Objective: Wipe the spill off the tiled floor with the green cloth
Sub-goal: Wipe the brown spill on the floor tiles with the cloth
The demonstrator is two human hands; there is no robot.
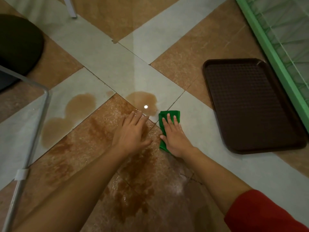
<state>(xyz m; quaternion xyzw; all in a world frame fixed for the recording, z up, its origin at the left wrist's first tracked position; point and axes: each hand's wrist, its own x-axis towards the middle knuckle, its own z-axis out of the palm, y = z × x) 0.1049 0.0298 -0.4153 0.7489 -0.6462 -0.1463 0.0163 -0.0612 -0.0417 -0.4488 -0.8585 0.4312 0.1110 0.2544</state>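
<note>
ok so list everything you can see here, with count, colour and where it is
green cloth: 1, green, floor, under the right hand
spill: several patches, brown, centre and left
tiled floor: 1, grey and tan, throughout
tray: 1, dark brown, floor at right
wire rack: 1, light green, top right
chair: 1, dark seat, grey metal frame, left
left hand: 1, flat on wet tile
right hand: 1, red sleeve, pressing flat on the cloth

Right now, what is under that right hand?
The folded green cloth, pressed flat on the tiled floor by the right hand. What lies beneath the cloth is hidden.
</note>
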